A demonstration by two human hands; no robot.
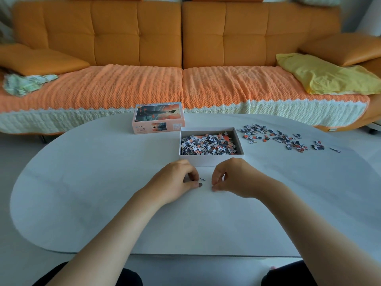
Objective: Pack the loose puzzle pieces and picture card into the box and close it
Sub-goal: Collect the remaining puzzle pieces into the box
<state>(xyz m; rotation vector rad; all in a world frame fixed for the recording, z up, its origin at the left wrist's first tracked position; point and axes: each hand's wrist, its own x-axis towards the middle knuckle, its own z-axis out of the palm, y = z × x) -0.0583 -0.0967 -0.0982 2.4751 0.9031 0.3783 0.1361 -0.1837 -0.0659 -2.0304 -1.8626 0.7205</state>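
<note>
White bench (99,203) fronts an orange sofa (115,38); just before the box (210,160), left hand (175,182) pinches a piece (200,184), right hand (233,178) curled, hold unclear

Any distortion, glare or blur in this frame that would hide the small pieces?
Head view: wide-angle bowing curves the sofa and the table edge; light is soft and even, with no glare on the white top; the loose pieces by the left hand stay legible; the scattered pieces at right look slightly soft.
</note>
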